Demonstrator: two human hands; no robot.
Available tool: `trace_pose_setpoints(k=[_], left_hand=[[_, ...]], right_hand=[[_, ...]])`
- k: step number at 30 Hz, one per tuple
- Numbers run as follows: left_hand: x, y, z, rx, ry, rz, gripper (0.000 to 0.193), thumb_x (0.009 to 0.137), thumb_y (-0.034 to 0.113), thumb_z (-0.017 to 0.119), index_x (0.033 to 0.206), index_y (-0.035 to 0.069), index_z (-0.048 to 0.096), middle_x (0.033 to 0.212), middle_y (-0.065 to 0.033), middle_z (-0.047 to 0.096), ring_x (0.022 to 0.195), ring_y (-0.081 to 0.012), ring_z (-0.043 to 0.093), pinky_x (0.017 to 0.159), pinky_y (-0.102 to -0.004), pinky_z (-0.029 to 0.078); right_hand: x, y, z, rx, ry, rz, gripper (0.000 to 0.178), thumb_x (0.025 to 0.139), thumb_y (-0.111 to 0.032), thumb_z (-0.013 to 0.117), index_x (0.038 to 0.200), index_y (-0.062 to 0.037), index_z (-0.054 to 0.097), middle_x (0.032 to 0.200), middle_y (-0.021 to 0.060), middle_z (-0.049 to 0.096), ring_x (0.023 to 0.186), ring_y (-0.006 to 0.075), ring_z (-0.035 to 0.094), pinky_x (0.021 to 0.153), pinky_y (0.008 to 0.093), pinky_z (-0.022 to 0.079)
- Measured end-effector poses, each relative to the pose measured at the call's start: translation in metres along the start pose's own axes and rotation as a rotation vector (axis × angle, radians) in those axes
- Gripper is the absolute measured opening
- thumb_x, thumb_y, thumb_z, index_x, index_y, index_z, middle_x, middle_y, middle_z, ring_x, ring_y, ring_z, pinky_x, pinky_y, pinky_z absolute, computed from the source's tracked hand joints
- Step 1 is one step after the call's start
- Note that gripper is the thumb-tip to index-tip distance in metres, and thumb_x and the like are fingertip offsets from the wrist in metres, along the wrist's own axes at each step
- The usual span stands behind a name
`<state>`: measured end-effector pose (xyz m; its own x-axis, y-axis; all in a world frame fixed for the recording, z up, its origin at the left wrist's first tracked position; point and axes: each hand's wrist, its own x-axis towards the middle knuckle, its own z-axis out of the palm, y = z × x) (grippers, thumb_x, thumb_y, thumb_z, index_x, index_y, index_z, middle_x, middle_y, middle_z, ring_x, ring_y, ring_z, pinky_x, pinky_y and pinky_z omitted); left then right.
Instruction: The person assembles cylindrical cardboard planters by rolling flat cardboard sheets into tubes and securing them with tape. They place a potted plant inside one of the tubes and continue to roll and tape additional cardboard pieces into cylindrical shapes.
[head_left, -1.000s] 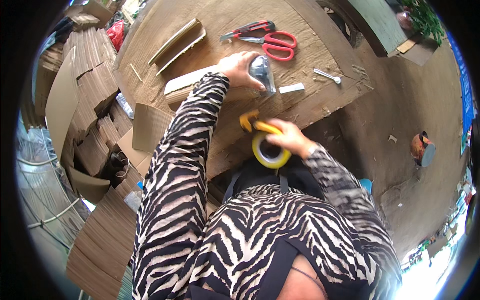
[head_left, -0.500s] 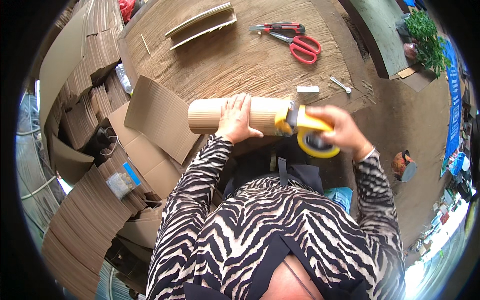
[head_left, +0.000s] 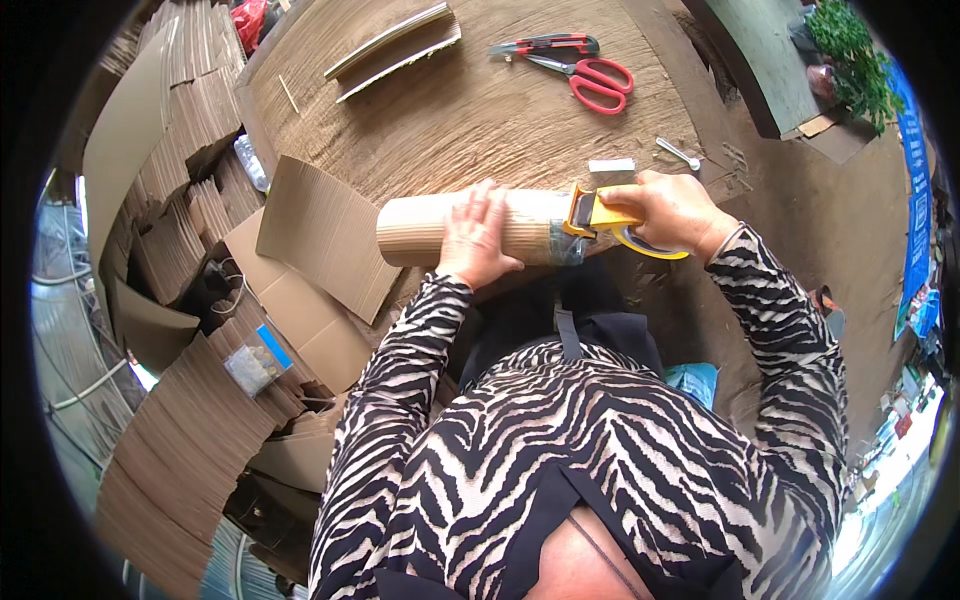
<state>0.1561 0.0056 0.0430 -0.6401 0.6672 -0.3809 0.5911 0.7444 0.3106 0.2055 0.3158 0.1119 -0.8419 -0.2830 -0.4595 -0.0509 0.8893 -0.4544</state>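
A roll of corrugated cardboard [head_left: 410, 230] lies sideways in front of me at the near edge of the wooden table. My left hand [head_left: 477, 235] is laid over its middle, gripping it with fingers across the top and thumb on the near side. At the roll's right end, clear packing tape [head_left: 566, 246] sticks to the surface. My right hand [head_left: 672, 208] grasps a yellow tape dispenser [head_left: 608, 212], whose front end touches or nearly touches that taped end. Part of the dispenser is hidden by my fingers.
Red-handled scissors [head_left: 601, 86] and a box cutter [head_left: 545, 44] lie farther back on the table [head_left: 420, 140]. Near them are a folded cardboard piece [head_left: 395, 50], a small white block [head_left: 611, 166] and a white spoon-like stick [head_left: 678, 153]. Cardboard stacks [head_left: 170, 450] crowd my left.
My right hand has tilted the tape dispenser and moved it slightly up, its front end now against the roll's right end. My left hand keeps its hold on the roll.
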Motion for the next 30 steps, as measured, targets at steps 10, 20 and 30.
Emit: trace_pose_setpoints(k=[10, 20, 30], left_hand=[[0.055, 0.033, -0.02, 0.184, -0.141, 0.186, 0.115, 0.052, 0.052, 0.09, 0.14, -0.001, 0.039, 0.142, -0.019, 0.044, 0.136, -0.0372, 0.038, 0.115, -0.0542, 0.024], [0.129, 0.037, -0.023, -0.042, -0.403, 0.16, 0.107, 0.053, 0.055, 0.088, 0.142, 0.012, 0.046, 0.132, -0.0154, 0.057, 0.125, -0.0315, 0.054, 0.106, -0.0406, 0.043], [0.145, 0.022, -0.013, -0.117, -0.41, 0.187, 0.103, 0.056, 0.059, 0.086, 0.139, 0.011, 0.05, 0.131, -0.0169, 0.06, 0.123, -0.0321, 0.056, 0.105, -0.039, 0.044]], right_hand=[[0.004, 0.052, 0.033, 0.371, 0.065, 0.158, 0.051, 0.075, -0.024, 0.07, 0.126, -0.0271, 0.065, 0.115, 0.0081, 0.07, 0.107, 0.0286, 0.065, 0.09, 0.0395, 0.052], [-0.067, 0.033, 0.206, 1.697, 0.332, 0.177, 0.062, 0.082, -0.007, 0.073, 0.139, 0.0005, 0.05, 0.137, 0.0081, 0.056, 0.123, 0.0157, 0.053, 0.106, 0.031, 0.041], [-0.056, -0.025, 0.208, 1.343, -0.106, 0.022, 0.06, 0.079, -0.02, 0.075, 0.134, -0.0024, 0.057, 0.121, 0.009, 0.066, 0.108, 0.0173, 0.062, 0.097, 0.0327, 0.048]])
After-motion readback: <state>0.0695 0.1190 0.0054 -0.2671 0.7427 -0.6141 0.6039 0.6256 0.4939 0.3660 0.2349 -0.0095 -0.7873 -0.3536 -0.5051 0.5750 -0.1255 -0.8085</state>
